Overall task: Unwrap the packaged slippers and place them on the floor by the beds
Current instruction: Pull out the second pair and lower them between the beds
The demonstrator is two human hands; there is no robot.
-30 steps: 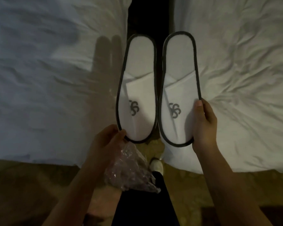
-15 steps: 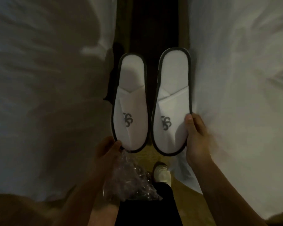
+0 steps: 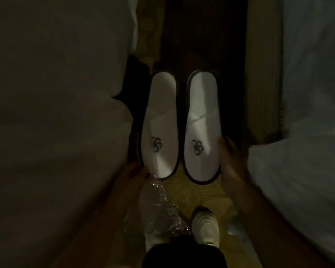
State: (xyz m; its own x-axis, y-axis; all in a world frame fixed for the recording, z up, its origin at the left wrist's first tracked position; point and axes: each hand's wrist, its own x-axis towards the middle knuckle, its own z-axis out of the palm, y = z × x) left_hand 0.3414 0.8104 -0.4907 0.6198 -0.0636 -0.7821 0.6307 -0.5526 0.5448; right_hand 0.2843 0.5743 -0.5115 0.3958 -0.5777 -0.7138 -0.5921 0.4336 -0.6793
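Observation:
Two white slippers with dark trim and a dark logo lie side by side in the gap between two beds. My left hand point(image 3: 134, 174) grips the toe end of the left slipper point(image 3: 160, 124) and also holds the crumpled clear plastic wrapper point(image 3: 159, 209). On the outer edge of the right slipper point(image 3: 202, 126), near its toe, my right hand point(image 3: 231, 161) keeps its hold. Whether the slippers touch the floor is unclear in the dim light.
White bedding point(image 3: 56, 122) fills the left side and more white bedding point(image 3: 302, 171) the right. A dark strip of floor point(image 3: 205, 35) runs between them, with a pale wooden bed edge point(image 3: 263, 74) at right. My white shoe point(image 3: 206, 227) stands on yellowish carpet below.
Both hands have carried the slippers down from bed height into the gap between the beds. The view has come closer and grown darker.

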